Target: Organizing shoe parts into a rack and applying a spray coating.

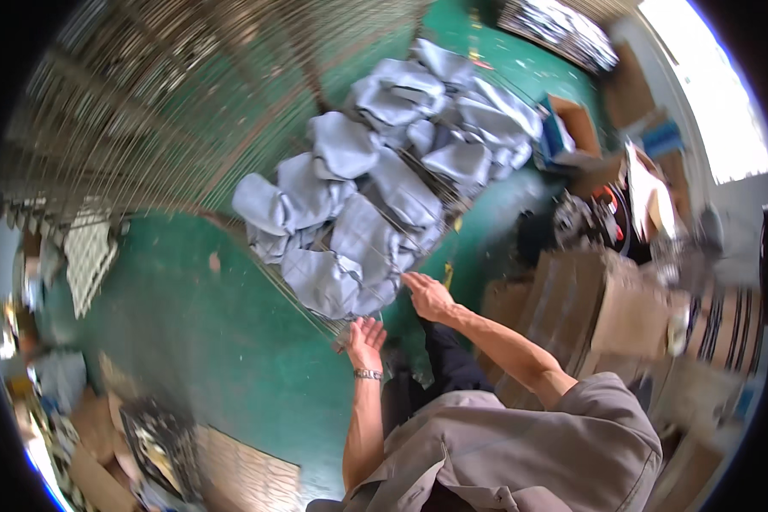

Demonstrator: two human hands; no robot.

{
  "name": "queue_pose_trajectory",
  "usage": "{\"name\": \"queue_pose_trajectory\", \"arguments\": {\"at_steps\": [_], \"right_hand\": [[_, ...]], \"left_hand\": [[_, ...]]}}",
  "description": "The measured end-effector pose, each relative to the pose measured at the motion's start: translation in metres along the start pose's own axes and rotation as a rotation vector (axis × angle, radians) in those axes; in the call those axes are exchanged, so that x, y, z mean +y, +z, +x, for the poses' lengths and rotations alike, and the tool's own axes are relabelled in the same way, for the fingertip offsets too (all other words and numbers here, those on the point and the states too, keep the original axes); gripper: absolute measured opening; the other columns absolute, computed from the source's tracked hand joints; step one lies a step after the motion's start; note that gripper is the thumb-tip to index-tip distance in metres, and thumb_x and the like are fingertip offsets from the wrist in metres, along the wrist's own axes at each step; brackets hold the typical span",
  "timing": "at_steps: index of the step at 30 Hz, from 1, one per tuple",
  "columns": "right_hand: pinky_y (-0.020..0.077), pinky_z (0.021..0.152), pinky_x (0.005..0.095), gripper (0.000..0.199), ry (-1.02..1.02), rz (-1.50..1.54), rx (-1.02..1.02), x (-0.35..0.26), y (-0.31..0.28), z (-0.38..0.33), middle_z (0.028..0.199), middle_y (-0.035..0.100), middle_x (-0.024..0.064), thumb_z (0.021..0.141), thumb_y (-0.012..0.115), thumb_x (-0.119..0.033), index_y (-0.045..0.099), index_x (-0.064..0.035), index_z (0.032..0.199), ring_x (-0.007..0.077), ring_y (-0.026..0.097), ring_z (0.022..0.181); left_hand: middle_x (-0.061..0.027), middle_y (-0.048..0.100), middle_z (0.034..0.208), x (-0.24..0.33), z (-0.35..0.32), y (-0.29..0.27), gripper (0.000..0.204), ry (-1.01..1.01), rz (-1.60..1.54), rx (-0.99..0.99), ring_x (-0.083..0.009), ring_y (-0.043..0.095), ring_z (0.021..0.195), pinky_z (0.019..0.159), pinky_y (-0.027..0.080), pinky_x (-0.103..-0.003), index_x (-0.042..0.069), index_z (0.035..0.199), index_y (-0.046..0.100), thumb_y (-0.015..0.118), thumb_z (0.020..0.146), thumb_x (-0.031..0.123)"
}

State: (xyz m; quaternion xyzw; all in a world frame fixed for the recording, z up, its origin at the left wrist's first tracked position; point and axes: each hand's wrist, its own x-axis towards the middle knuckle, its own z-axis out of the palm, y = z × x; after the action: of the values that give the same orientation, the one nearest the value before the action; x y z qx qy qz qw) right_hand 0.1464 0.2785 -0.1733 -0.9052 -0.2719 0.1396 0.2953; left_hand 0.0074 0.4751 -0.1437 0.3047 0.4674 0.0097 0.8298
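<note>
- Reaching toward a heap of blue-grey, soft, fabric-like rounded pieces (pixel 367 243), both bare hands at its near end.
- Pieces lie crowded in rough rows on a low, brownish metal wire rack (pixel 452 213), some overlapping, bare slats showing between rows.
- Left hand (pixel 367 343): palm turned up, fingers spread, just beside the rack's near corner; nothing seen gripped. Metal-link wristband (pixel 368 375) on that wrist.
- Right hand (pixel 430 296): fingertips pointing left at the heap's near right edge; blurred, so cannot tell whether they pinch a piece or only touch.
- Person wears a grey-brown collared shirt (pixel 520 439) and black trousers (pixel 442 352).
- Rack stands over a scuffed green painted floor (pixel 205 316).
- Upper left: tall bank of rusty-brown wire shelving (pixel 128 119), smeared by motion.
- Right: large brown cardboard carton (pixel 563 299); farther up, a blue-and-brown cardboard box (pixel 565 136), near the pieces.
- Lower left: tan, wavy-patterned flat sheet (pixel 243 468) on the floor.
</note>
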Motion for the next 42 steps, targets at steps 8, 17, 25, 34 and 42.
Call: {"name": "queue_pose_trajectory", "arguments": {"at_steps": [8, 17, 25, 34, 42], "right_hand": [[0.0545, 0.094, 0.0481, 0.047, 0.899, 0.301, 0.314, -0.025, -0.006, -0.325, 0.109, 0.073, 0.0202, 0.089, 0.060, -0.016, 0.058, -0.0032, 0.134, 0.0387, 0.069, 0.105], [0.0540, 0.098, 0.0422, 0.048, 1.266, 0.709, 0.920, -0.150, 0.054, -0.556, 0.115, 0.073, 0.0209, 0.091, 0.058, -0.026, 0.062, 0.0009, 0.131, 0.0332, 0.070, 0.109], [0.0584, 0.070, 0.0344, 0.036, 1.540, 1.159, 1.927, -0.268, 0.152, -0.787, 0.096, 0.075, 0.0136, 0.095, 0.060, -0.021, 0.067, 0.0032, 0.121, 0.0202, 0.072, 0.075], [0.0610, 0.076, 0.0532, 0.072, 0.514, 1.161, 3.610, -0.329, 0.274, -1.167, 0.116, 0.060, 0.0190, 0.090, 0.076, -0.044, 0.043, -0.0046, 0.140, 0.0360, 0.066, 0.097], [0.0587, 0.083, 0.0563, 0.070, 1.126, 0.923, 3.907, -0.357, 0.389, -1.353, 0.124, 0.051, 0.0196, 0.088, 0.079, -0.036, 0.045, -0.0105, 0.143, 0.0349, 0.059, 0.094]], "left_hand": [[-0.0127, 0.069, 0.115, 0.022, -0.047, -0.035, 0.058, 0.015, 0.270, -0.272, -0.0271, 0.069, 0.102, 0.090, 0.057, -0.044, 0.003, 0.135, 0.055, 0.059, 0.101, 0.051], [-0.0098, 0.067, 0.121, -0.057, -0.131, 0.017, 0.056, -0.161, 0.731, -0.711, -0.0234, 0.068, 0.107, 0.096, 0.056, -0.044, 0.007, 0.137, 0.056, 0.050, 0.105, 0.053], [-0.0137, 0.070, 0.120, -0.238, -0.362, 0.051, 0.055, -0.470, 0.925, -1.317, -0.0271, 0.067, 0.111, 0.100, 0.054, -0.047, 0.002, 0.137, 0.055, 0.045, 0.108, 0.047], [-0.0208, 0.068, 0.116, -0.436, -0.684, -0.102, 0.049, -1.108, 1.376, -2.088, -0.0354, 0.068, 0.108, 0.099, 0.053, -0.049, -0.004, 0.137, 0.051, 0.051, 0.107, 0.034], [-0.0097, 0.060, 0.129, -0.649, -0.797, -0.312, 0.056, -1.262, 1.880, -1.622, -0.0251, 0.060, 0.119, 0.100, 0.052, -0.045, 0.004, 0.145, 0.047, 0.065, 0.101, 0.033]]}}
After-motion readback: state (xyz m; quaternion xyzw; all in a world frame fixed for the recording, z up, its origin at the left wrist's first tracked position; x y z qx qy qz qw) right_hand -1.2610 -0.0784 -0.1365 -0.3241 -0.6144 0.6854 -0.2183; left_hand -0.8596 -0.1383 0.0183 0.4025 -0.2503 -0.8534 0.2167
